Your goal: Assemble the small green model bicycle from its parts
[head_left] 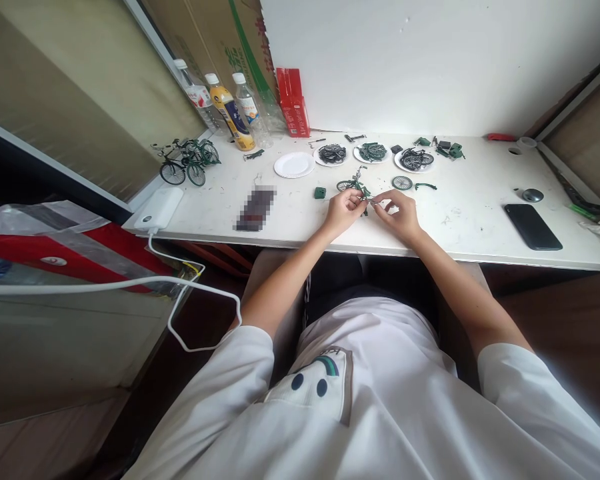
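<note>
Near the front middle of the white table, my left hand (347, 207) is closed around a small green model bicycle (353, 184), whose handlebar points up and away from me. My right hand (398, 212) meets it from the right, thumb and forefinger pinched at the bicycle's near end. Whatever small part sits in that pinch is too tiny to name. Just beyond my right hand lie a loose spoked wheel (402, 183) and a curved green mudguard-like strip (425, 187). A small green block (320, 193) rests left of my left hand.
Paper plates hold dark bicycle parts (333, 154), green frames (373, 152) and wheels (417, 159); another white plate (294, 165) is beside them. Assembled model bicycles (187, 161) stand far left. Bottles (230, 112) and a red box (293, 107) line the back. A black phone (533, 227) lies right.
</note>
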